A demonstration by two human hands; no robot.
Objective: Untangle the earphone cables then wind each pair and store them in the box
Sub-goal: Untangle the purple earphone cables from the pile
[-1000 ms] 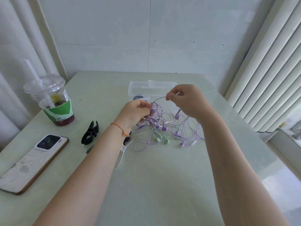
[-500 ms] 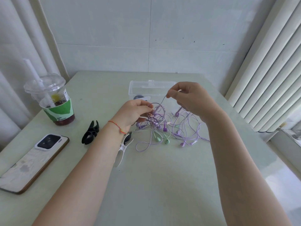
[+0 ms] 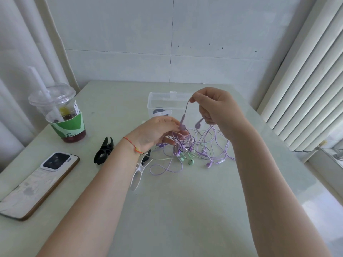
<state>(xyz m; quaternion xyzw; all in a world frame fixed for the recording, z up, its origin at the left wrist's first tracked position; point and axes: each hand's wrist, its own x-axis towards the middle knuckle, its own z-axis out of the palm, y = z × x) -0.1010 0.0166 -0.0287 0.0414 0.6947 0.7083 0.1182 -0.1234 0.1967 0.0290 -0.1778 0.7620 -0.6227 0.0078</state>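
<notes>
A tangle of purple and green earphone cables [image 3: 193, 151] lies on the pale green table in front of a clear plastic box [image 3: 159, 102]. My right hand [image 3: 215, 108] pinches a purple cable between thumb and forefinger and holds it up above the tangle, so a purple earbud [image 3: 182, 125] hangs from it. Lower and to the left, my left hand [image 3: 157, 130] grips the top of the tangle with curled fingers. Two green earbuds [image 3: 187, 160] lie at the near side of the heap.
A lidded drink cup [image 3: 61, 115] with a straw stands at the left. A phone [image 3: 37, 182] lies face down near the left edge. A black clip [image 3: 104, 152] and a white clip [image 3: 139, 171] lie beside my left wrist. Window blinds stand at the right.
My right hand has lifted the pinched purple cable higher, drawing an earbud up out of the tangle. My left hand has stayed on the heap.
</notes>
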